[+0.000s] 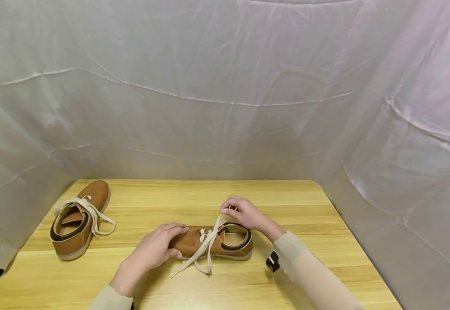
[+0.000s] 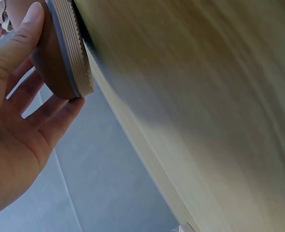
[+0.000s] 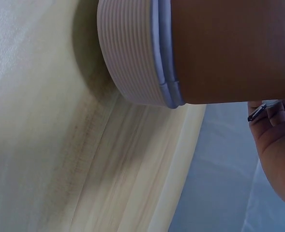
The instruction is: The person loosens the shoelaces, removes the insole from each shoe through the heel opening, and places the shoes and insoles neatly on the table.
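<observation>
A brown leather shoe (image 1: 218,249) lies sole-down on the table, toe to the left and heel opening to the right. My left hand (image 1: 156,245) grips its toe, thumb on the near side and fingers around the far side. In the left wrist view the thumb presses the upper (image 2: 52,63) beside the ridged pale sole. Above the shoe's far side, my right hand (image 1: 244,211) pinches one end of the cream shoelace (image 1: 210,237), drawn up from the tongue. A dark lace tip (image 3: 257,112) pokes out by the fingers in the right wrist view. The other lace parts drape over the near side.
A matching brown shoe (image 1: 100,193) stands at the table's left, toe pointing away, its cream laces (image 1: 93,211) hanging loose over the opening. The wooden table (image 1: 306,206) has grey cloth walls (image 1: 217,129) behind it and at both sides.
</observation>
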`<act>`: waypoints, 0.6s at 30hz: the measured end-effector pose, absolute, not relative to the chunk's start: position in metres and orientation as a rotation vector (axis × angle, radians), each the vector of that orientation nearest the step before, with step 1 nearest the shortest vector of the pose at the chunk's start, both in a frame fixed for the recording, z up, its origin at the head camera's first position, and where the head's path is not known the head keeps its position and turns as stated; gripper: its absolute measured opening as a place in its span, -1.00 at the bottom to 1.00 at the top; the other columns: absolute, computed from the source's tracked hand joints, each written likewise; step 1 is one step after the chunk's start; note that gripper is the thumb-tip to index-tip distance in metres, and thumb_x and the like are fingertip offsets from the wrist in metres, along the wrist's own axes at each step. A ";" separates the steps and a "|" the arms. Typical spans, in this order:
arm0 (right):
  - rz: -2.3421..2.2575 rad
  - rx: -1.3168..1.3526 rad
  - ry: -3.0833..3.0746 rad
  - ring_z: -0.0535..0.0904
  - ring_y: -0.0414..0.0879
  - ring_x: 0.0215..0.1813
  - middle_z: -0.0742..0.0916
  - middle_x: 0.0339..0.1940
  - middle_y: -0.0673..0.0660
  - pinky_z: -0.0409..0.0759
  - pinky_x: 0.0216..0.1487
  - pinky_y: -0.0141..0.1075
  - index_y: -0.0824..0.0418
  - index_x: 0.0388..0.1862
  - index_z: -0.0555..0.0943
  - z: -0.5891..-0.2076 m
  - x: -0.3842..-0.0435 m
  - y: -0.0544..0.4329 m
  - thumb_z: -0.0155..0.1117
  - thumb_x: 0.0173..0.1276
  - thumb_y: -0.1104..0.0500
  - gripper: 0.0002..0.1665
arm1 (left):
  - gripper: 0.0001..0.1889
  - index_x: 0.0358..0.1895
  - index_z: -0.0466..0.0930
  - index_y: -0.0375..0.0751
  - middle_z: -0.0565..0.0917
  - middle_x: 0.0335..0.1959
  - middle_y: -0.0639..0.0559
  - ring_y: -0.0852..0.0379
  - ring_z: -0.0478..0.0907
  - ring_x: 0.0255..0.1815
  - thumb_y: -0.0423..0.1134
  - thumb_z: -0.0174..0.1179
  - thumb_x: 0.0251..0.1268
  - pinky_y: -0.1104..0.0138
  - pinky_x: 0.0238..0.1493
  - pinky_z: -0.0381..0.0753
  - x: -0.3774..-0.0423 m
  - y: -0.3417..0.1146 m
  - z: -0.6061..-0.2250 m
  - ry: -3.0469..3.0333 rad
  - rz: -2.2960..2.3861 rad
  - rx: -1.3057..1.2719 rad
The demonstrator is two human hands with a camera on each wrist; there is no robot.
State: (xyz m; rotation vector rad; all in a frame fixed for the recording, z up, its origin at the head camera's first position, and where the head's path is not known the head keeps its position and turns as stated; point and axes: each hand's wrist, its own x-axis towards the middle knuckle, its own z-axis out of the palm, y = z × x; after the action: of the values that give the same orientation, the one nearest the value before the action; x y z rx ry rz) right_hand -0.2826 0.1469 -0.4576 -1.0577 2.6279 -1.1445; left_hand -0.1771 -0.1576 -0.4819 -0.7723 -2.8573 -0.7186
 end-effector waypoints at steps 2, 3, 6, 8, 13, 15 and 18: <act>-1.151 -1.055 2.632 0.60 -0.18 -0.11 0.71 -0.12 0.02 0.67 -0.08 -0.33 0.17 -0.09 0.74 -0.458 -0.283 0.147 0.27 0.56 0.19 -0.87 | -0.23 0.33 0.61 -0.22 0.61 0.34 -0.15 -0.24 0.57 0.32 -0.14 0.62 -0.06 -0.19 0.28 0.60 -0.177 -0.157 -0.482 -2.858 -0.716 -0.770; -1.154 -1.058 2.634 0.60 -0.18 -0.10 0.72 -0.12 0.02 0.67 -0.08 -0.33 0.17 -0.09 0.74 -0.457 -0.283 0.147 0.27 0.56 0.19 -0.87 | -0.23 0.33 0.60 -0.22 0.61 0.34 -0.16 -0.25 0.57 0.31 -0.15 0.62 -0.06 -0.19 0.27 0.60 -0.177 -0.157 -0.483 -2.858 -0.715 -0.770; -1.168 -1.055 2.646 0.59 -0.18 -0.12 0.72 -0.12 0.03 0.66 -0.09 -0.33 0.17 -0.10 0.74 -0.457 -0.284 0.148 0.27 0.55 0.20 -0.87 | -0.23 0.33 0.60 -0.22 0.60 0.35 -0.17 -0.25 0.56 0.32 -0.14 0.62 -0.05 -0.20 0.26 0.60 -0.178 -0.157 -0.482 -2.862 -0.712 -0.768; -1.184 -1.045 2.651 0.58 -0.18 -0.12 0.72 -0.11 0.04 0.65 -0.10 -0.33 0.17 -0.10 0.74 -0.456 -0.284 0.149 0.28 0.55 0.20 -0.88 | -0.23 0.33 0.60 -0.21 0.60 0.36 -0.17 -0.25 0.56 0.33 -0.14 0.62 -0.05 -0.20 0.26 0.60 -0.178 -0.157 -0.482 -2.867 -0.713 -0.764; -1.200 -1.015 2.661 0.57 -0.16 -0.12 0.72 -0.11 0.04 0.64 -0.10 -0.33 0.17 -0.10 0.75 -0.455 -0.284 0.150 0.29 0.55 0.20 -0.88 | -0.23 0.33 0.60 -0.20 0.60 0.35 -0.16 -0.24 0.56 0.32 -0.15 0.62 -0.06 -0.20 0.26 0.60 -0.177 -0.157 -0.483 -2.867 -0.724 -0.762; -1.197 -1.009 2.668 0.57 -0.17 -0.12 0.72 -0.11 0.03 0.64 -0.09 -0.32 0.16 -0.10 0.75 -0.455 -0.284 0.150 0.28 0.55 0.19 -0.87 | -0.23 0.32 0.61 -0.21 0.61 0.34 -0.15 -0.24 0.57 0.31 -0.15 0.62 -0.07 -0.19 0.26 0.61 -0.176 -0.157 -0.483 -2.858 -0.726 -0.762; -1.195 -1.003 2.686 0.58 -0.17 -0.12 0.72 -0.10 0.02 0.64 -0.10 -0.32 0.15 -0.10 0.75 -0.455 -0.285 0.150 0.28 0.55 0.18 -0.87 | -0.23 0.32 0.61 -0.21 0.62 0.33 -0.13 -0.23 0.57 0.31 -0.15 0.62 -0.08 -0.18 0.27 0.61 -0.176 -0.157 -0.482 -2.850 -0.727 -0.757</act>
State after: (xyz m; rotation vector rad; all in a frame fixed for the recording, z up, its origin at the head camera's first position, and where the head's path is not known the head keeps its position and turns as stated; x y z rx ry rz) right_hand -0.2852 0.1504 -0.4554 -1.0030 2.6862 -1.1954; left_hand -0.1760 -0.1570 -0.4825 -0.7572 -2.8498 -0.7267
